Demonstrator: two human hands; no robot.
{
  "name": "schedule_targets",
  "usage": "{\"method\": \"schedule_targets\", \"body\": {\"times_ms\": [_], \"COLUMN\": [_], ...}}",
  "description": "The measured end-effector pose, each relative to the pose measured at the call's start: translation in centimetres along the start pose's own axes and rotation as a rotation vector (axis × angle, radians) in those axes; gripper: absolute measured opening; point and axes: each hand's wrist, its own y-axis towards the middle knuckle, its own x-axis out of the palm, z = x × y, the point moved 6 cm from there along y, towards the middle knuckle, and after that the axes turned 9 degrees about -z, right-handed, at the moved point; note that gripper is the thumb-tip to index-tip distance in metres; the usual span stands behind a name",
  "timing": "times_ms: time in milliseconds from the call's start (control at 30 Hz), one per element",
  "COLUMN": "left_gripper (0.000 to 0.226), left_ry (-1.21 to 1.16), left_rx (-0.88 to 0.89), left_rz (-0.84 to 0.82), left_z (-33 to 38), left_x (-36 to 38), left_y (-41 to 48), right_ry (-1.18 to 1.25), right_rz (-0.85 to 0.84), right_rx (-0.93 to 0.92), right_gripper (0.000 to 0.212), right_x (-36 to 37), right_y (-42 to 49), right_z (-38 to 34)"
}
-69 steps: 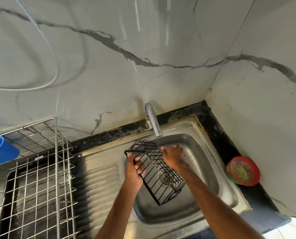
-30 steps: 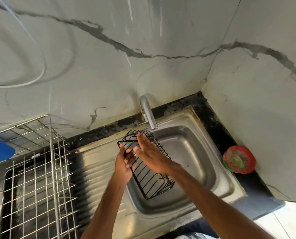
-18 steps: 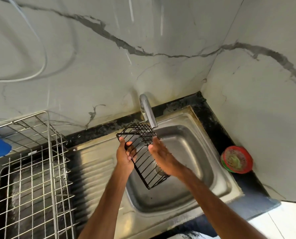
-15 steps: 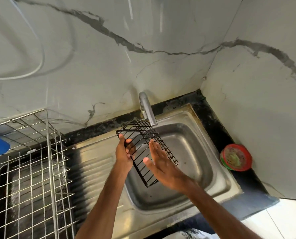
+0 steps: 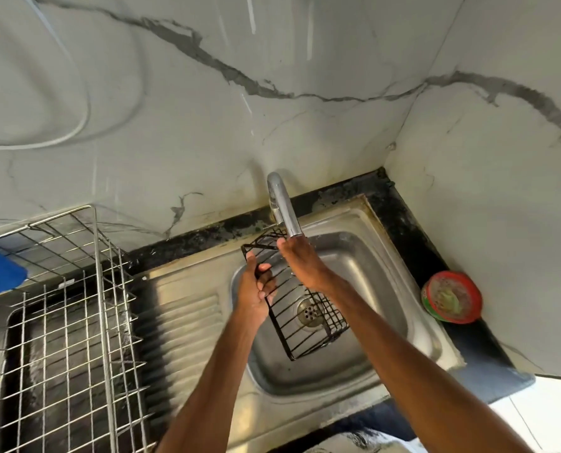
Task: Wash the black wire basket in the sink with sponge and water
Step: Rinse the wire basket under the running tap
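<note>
1. Our left hand [image 5: 256, 291] grips the black wire basket [image 5: 333, 323] by its side wire, fingers curled round it.
2. Our right hand [image 5: 302, 266] lies flat on the wires, fingertips just under the tap [image 5: 284, 207].
3. The basket hangs tilted below the tap, over the sink [image 5: 382, 289].

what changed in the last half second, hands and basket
The right hand slid up along the basket from lower down to its upper end, and its fingertips are now just under the tap spout. Nothing was taken hold of or let go. The left hand grips the basket's left rim as before, with the basket tilted over the sink.
</note>
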Motion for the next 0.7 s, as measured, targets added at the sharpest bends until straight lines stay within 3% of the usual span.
{"method": "schedule_targets", "body": {"times_ms": [67, 167, 300, 500, 700], "left_gripper": [0.054, 0.055, 0.051, 0.051, 0.053], "left_ry": [-0.027, 0.024, 0.054, 0.02, -0.13], "left_rx": [0.007, 0.021, 0.061, 0.085, 0.118], "left_rz": [-0.005, 0.054, 0.118, 0.169, 0.305], "left_z": [0.8, 2.5, 3.6, 3.3, 2.6], "left_x": [0.4, 0.2, -1.3, -1.3, 0.7], "left_y": [0.0, -0.4, -0.3, -1.1, -2.5], "right_ry": [-0.123, -0.256, -0.216, -0.087, 0.268], "right_rz": [-0.031, -0.026, 0.004, -0.031, -0.322], "right_rx": [-0.096, -0.245, -0.258, -0.101, 0.189], "right_gripper": [0.076, 0.073, 0.071, 0.068, 0.075], "right_x": [1.7, 4.2, 5.3, 4.1, -0.8], "right_y": [-2.7, -7.0, -11.7, -13.3, -5.6], "right_z": [-1.1, -1.3, 0.7, 2.4, 0.9]}}
